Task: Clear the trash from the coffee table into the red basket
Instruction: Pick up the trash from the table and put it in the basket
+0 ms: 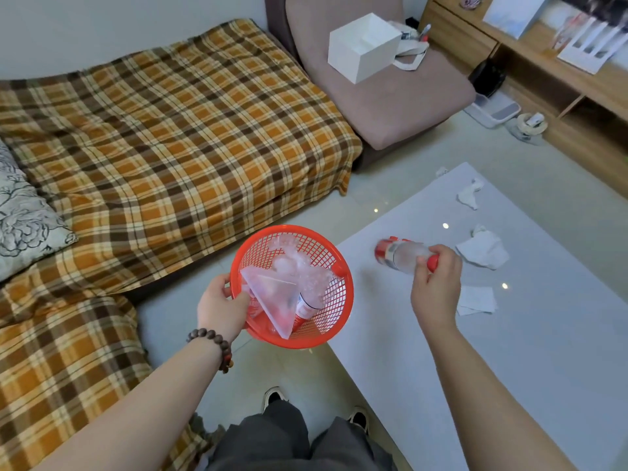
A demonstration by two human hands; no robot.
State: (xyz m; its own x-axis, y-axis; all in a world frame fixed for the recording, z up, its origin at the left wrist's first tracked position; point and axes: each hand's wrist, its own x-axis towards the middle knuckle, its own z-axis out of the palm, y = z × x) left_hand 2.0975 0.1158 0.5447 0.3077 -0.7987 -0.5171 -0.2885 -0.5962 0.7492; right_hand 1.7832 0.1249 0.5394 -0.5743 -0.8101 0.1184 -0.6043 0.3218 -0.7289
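Note:
My left hand (pixel 222 304) grips the near rim of the round red basket (pixel 334 309), held in the air beside the coffee table's left edge. Inside it lie a clear plastic bag (pixel 278 294) and a bottle with a red label (pixel 306 309). My right hand (pixel 436 287) holds a clear plastic bottle (pixel 404 254) by its red-capped end, lying sideways just above the white coffee table (pixel 509 351). Crumpled tissues lie on the table: one at the far side (pixel 470 193), one behind my right hand (pixel 484 249), and a flat one (pixel 475 300) to its right.
A sofa with an orange plaid cover (pixel 163 147) runs along the left, with a patterned cushion (pixel 20 215). A white box (pixel 363 47) sits on a brown seat at the back. Wooden shelving (pixel 560 83) stands at the right. My feet (pixel 275 397) are on the tiled floor.

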